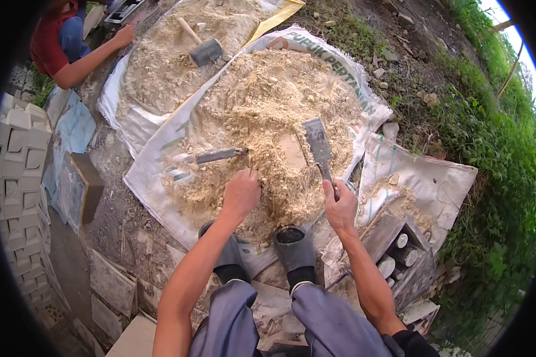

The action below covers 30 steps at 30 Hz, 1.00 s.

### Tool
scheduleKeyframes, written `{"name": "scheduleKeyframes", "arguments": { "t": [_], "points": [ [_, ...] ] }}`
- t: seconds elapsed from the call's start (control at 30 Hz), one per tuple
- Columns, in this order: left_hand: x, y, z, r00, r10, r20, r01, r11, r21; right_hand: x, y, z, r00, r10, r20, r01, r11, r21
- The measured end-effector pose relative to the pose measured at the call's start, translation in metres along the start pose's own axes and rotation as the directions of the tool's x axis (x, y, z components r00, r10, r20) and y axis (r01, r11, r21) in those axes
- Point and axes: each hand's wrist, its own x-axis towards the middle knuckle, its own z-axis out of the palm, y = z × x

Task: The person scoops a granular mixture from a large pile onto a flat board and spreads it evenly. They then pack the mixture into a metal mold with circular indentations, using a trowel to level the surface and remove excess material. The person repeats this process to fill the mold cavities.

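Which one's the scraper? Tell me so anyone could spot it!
Find the big white sack in the middle, under a crumbly tan heap. Over the heap's right side, the right hand holds the scraper. Its wide, flat grey blade sets it apart from the narrow tool lying near the left hand.

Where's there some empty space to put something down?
Two spots look fairly bare: the outer side of the small sack, between its powder pile and the green plants; and the dusty ground between the blue sheet and the big sack. It's crowded around the left hand and right hand: flat-bladed tool, dark tool, loose powder.
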Motion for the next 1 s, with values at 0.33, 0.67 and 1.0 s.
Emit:
{"name": "scheduleKeyframes", "arguments": {
  "t": [0.33, 0.67, 1.0],
  "points": [
    [0.008, -0.002, -0.018, 0.995, -0.097, 0.028, 0.101, 0.963, -0.251, 0.001, 0.033, 0.022, 0.992, 0.067, 0.106, -0.045, 0.978, -0.203],
    [0.08, 0.042, -0.049, 0.996, 0.041, -0.083, -0.065, 0.947, -0.314, -0.019, 0.032, 0.002, 0.999, -0.019, -0.047, 0.019, 1.0, 0.016],
    [-0.031, 0.005, -0.014, 0.961, 0.034, -0.276, -0.04, 0.999, -0.017, 0.009, -0.022, 0.02, 0.989, -0.146, -0.03, 0.147, 0.988, 0.04]
  ]
}}
